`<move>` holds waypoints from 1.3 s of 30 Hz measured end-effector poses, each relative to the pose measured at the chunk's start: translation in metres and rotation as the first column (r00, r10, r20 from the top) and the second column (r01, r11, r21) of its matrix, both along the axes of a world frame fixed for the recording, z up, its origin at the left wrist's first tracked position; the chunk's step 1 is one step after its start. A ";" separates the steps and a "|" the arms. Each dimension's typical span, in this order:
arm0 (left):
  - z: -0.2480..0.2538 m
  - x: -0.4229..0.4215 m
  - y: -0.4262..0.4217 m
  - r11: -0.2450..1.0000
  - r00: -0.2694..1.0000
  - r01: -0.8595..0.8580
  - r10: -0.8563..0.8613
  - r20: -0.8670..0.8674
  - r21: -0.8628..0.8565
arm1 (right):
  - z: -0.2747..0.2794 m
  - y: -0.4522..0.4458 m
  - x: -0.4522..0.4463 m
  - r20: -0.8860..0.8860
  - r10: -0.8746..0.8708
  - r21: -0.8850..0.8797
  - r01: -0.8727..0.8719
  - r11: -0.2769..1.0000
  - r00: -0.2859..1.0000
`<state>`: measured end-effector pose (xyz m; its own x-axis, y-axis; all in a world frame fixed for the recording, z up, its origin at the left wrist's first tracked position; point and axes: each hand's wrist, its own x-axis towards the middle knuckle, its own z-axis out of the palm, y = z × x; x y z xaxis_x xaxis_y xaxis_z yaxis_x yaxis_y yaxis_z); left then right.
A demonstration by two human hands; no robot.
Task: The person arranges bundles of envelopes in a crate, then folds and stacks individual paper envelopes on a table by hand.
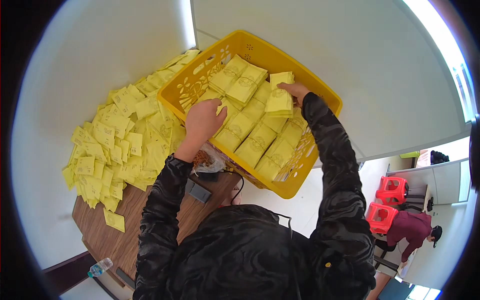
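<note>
our right hand [298, 92] holds one yellow bundle [280, 104] inside the basket [272, 52], near its right wall. that grip is snug on the bundle's side, with the thumb on top and most of the other fingers hidden. we cannot tell if the bundle touches the ones under it. our left hand [202, 121] is over the basket's left side, thumb and fingers apart, and we see nothing in that grip. the other bundles [252, 130] lie close in rows. to do this well, we should keep the thumb soft but firm so nothing slips out, hold the bundle flat, and line it up with the rows. the left hand could help keep the rows straight. the basket's near corner looks to be past the counter [107, 245], over the floor [312, 210], so it seems best to push gently. a big heap [115, 137] of loose packets sits just left of the basket, so we should mind our left sleeve [160, 205].
</note>
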<state>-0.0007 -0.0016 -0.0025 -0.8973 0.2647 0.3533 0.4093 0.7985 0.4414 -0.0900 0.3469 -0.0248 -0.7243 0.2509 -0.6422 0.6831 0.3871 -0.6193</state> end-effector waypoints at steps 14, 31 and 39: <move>0.001 0.000 -0.002 1.000 1.000 -0.005 0.005 -0.017 -0.019 | -0.045 -0.028 -0.006 -0.120 -0.307 -0.309 0.259 0.915 0.944; 0.002 0.003 0.000 0.998 0.998 -0.019 0.022 0.054 -0.067 | -0.169 -0.020 -0.059 -0.294 0.118 0.295 -0.027 0.955 0.949; 0.000 0.005 -0.003 0.932 0.929 0.100 0.038 -0.369 0.349 | 0.027 -0.023 0.003 0.057 0.589 0.573 -0.509 0.642 0.806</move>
<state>0.0048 -0.0048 -0.0023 -0.6806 0.0848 0.7277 0.6178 0.6002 0.5079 -0.0872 0.3238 0.0019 -0.9051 0.0495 -0.4224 0.1670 0.9548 -0.2459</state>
